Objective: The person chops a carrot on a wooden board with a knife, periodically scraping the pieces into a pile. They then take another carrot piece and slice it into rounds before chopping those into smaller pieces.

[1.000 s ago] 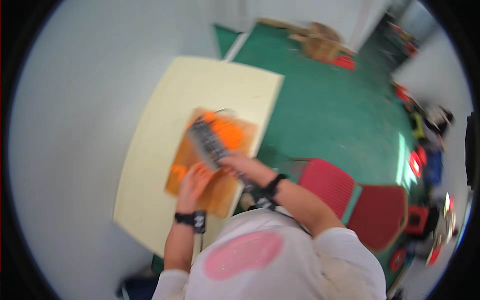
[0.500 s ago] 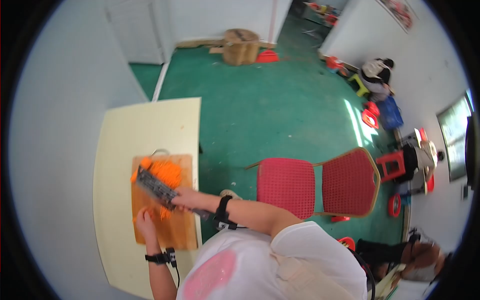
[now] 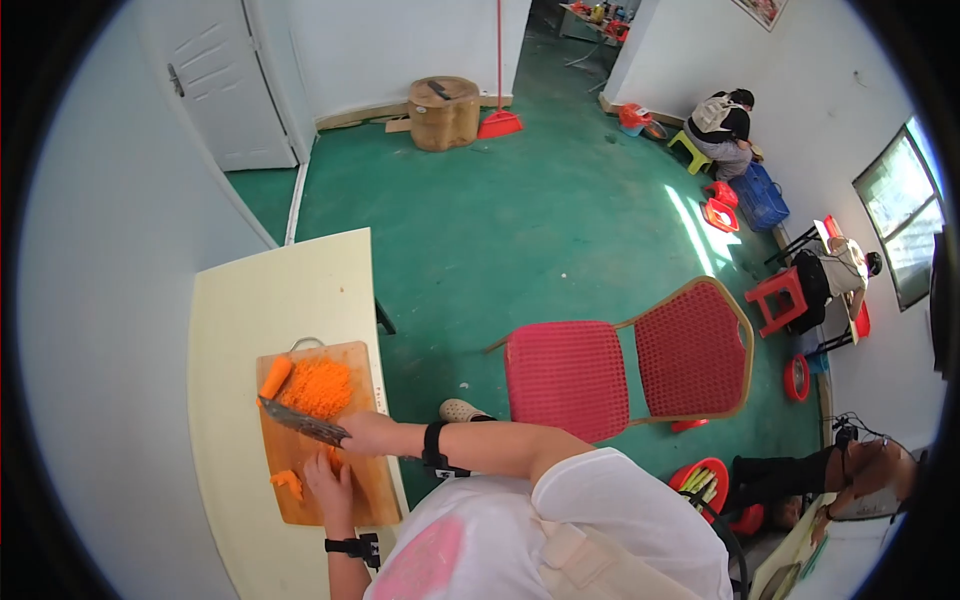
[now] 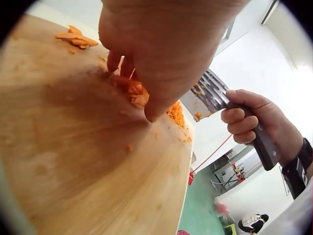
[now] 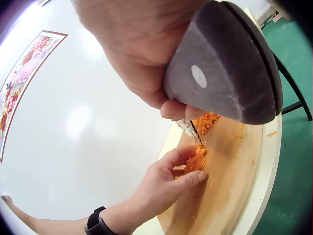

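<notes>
My right hand (image 3: 368, 434) grips the dark handle of a broad knife (image 4: 215, 93), its blade marked with orange bits. Low on the wooden board (image 3: 372, 490), my left hand (image 5: 161, 188) pinches carrot pieces (image 4: 138, 94) between thumb and fingers, just beside the blade. A heap of chopped carrot (image 3: 318, 388) lies on the board's far part, with a whole carrot piece (image 3: 275, 377) to its left. More carrot scraps (image 3: 287, 484) lie left of my left hand.
The board lies on a pale table (image 3: 225, 330). Right of it stands a red chair (image 3: 565, 375). Across the green floor are a wooden stump (image 3: 443, 118), a red dustpan (image 3: 500, 124) and people seated by the right wall. A red basin (image 3: 700, 482) sits near the chair.
The head view has swung, showing more of the room. The knife has turned edge-down from lying flatter, and my left hand has come closer to it, onto the carrot pieces.
</notes>
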Tool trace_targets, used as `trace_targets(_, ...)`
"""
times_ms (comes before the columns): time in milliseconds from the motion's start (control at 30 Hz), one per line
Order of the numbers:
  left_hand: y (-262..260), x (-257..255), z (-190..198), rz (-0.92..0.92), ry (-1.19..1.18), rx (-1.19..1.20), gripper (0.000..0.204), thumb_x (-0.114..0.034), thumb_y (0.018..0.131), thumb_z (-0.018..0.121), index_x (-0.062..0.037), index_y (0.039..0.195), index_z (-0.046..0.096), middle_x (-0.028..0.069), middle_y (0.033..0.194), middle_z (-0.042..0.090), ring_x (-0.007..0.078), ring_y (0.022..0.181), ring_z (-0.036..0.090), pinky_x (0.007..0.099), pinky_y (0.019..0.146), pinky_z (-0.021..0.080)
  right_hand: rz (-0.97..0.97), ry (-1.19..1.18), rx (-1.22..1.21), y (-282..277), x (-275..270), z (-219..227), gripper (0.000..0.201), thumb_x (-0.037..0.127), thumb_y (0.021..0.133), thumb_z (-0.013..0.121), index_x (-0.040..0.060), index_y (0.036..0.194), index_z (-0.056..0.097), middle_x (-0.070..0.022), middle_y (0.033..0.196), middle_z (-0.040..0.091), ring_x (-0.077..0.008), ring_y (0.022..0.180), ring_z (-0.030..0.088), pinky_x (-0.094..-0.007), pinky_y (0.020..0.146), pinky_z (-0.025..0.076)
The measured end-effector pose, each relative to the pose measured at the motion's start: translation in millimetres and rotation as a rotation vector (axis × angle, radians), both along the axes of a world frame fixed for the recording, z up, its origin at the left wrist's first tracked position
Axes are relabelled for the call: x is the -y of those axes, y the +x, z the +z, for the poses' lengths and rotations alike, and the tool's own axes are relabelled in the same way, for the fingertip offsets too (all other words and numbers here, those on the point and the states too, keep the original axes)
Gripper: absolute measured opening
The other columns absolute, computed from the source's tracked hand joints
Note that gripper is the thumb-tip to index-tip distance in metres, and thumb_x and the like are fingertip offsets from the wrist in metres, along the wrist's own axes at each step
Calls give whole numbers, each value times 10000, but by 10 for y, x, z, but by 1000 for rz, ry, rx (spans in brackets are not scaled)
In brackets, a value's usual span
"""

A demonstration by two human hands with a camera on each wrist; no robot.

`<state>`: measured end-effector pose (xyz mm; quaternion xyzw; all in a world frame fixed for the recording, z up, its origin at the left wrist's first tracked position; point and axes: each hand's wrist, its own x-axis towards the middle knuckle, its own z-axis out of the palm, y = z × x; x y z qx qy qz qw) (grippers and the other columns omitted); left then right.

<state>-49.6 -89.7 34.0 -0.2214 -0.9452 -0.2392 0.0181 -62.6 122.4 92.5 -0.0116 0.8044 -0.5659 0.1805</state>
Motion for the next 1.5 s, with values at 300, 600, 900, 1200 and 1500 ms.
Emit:
trace_targets(300, 12, -40, -104, 98, 1, -35, 354, -62, 827, 623, 15, 1157, 522, 212, 1148, 510, 381, 1081, 461, 428, 950, 382, 66, 284, -145, 78, 32, 48, 206, 186, 807, 538, 8, 863, 624, -207, 756, 637, -384, 726, 625, -469, 662, 486)
trace_targets(600, 62, -175, 9, 136, 130, -177, 253, -83, 830, 624, 10, 1059, 570, 174, 1038, 558, 352, 992, 501, 435, 867, 414, 110, 395, -163, 167, 106, 12, 214, 214, 818, 537, 31, 862, 638, -192, 753, 644, -374, 721, 638, -463, 647, 505)
trace_targets(900, -19, -81, -92, 227, 168, -196, 351, -113, 759, 674, -5, 1081, 585, 181, 1084, 585, 366, 1016, 534, 436, 890, 429, 115, 556, -172, 169, 138, 85, 222, 260, 843, 565, 94, 972, 636, -179, 766, 661, -358, 721, 652, -463, 618, 518)
trace_targets(1200, -54, -60, -150, 226, 197, -207, 334, -146, 718, 714, -66, 1020, 597, 99, 1064, 595, 301, 975, 541, 410, 811, 413, 194, 531, -283, 207, 237, 70, 222, 208, 851, 568, 44, 1000, 555, -180, 762, 646, -359, 715, 646, -463, 629, 513)
trace_targets(1500, -69, -95, -241, 268, 187, -208, 143, -66, 710, 696, -39, 842, 648, 104, 927, 612, 314, 903, 536, 410, 785, 414, 267, 584, -324, 198, 387, -66, 221, 189, 841, 587, 22, 960, 505, -198, 740, 628, -376, 696, 634, -453, 607, 512)
